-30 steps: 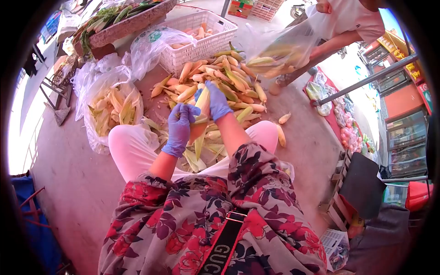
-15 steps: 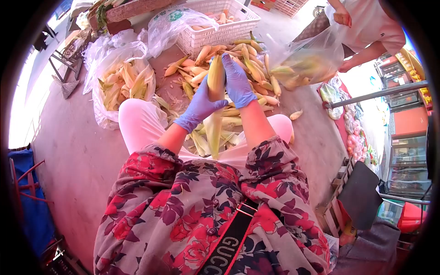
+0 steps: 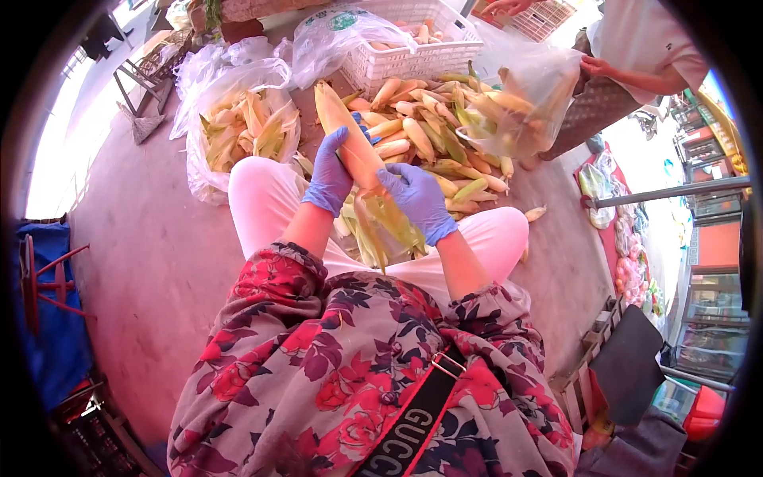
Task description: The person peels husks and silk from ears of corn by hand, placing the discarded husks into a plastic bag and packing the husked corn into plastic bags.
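Observation:
An ear of corn tilts up and to the left in front of me, its outer husk hanging down from the lower end. My left hand, in a blue glove, is closed round the ear's left side. At the base, the gloved fingers of my right hand grip the ear where the loose husk folds down. Just beyond my hands lies a pile of corn ears, some pale and some with green husk. More loose husk lies between my legs, partly hidden.
A clear bag of corn husks stands to the left of the pile. Behind the pile is a white plastic crate holding corn. At the upper right another person's hand holds a plastic bag with corn.
The ear has swung to lean left and husk has come down from its upper part. My right hand has moved from the ear's top to its base. The other person's bag is raised.

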{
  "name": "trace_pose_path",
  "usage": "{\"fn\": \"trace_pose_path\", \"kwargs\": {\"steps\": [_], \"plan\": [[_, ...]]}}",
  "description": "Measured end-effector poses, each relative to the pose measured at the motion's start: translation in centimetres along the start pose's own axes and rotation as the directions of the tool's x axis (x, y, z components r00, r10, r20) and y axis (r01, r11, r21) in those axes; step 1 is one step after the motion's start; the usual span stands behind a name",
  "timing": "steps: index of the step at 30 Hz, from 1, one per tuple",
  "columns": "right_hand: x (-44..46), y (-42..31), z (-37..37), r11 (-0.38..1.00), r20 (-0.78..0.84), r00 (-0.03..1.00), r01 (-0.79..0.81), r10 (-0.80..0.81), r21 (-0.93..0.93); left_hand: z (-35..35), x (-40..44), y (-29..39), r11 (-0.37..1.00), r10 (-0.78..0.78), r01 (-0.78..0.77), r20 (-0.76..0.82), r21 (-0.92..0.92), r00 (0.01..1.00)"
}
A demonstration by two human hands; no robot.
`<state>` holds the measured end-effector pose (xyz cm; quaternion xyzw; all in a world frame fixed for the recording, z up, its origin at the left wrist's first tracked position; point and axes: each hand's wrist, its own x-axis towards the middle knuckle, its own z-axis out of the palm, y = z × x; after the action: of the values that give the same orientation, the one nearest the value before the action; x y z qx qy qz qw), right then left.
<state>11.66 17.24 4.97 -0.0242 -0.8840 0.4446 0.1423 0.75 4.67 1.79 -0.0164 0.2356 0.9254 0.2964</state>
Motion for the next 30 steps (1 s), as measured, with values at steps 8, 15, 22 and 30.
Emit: {"fn": "trace_pose_path", "kwargs": {"steps": [8,15,22,30], "plan": [[-0.1,0.4,2.1,0.485,0.537,0.799,-0.595,0.269,0.642,4.2,-2.0,0.6,0.906,0.138,-0.268,0.371,0.327,0.919],[-0.8,-0.8,3.3,0.352,0.603,0.738,-0.674,0.302,0.649,3.4,-3.0,1.7,0.870,0.126,-0.274,0.352,0.411,0.927],[0.4,-4.3,2.2,0.466,0.539,0.771,-0.636,0.341,0.615,3.6,-3.9,2.9,0.924,-0.035,-0.122,0.397,0.364,0.917],[0.4,-1.3,5.1,0.843,0.566,0.823,-0.334,0.042,0.422,5.4,-4.1,4.5,0.744,-0.204,-0.091,0.356,0.662,0.912]]}}
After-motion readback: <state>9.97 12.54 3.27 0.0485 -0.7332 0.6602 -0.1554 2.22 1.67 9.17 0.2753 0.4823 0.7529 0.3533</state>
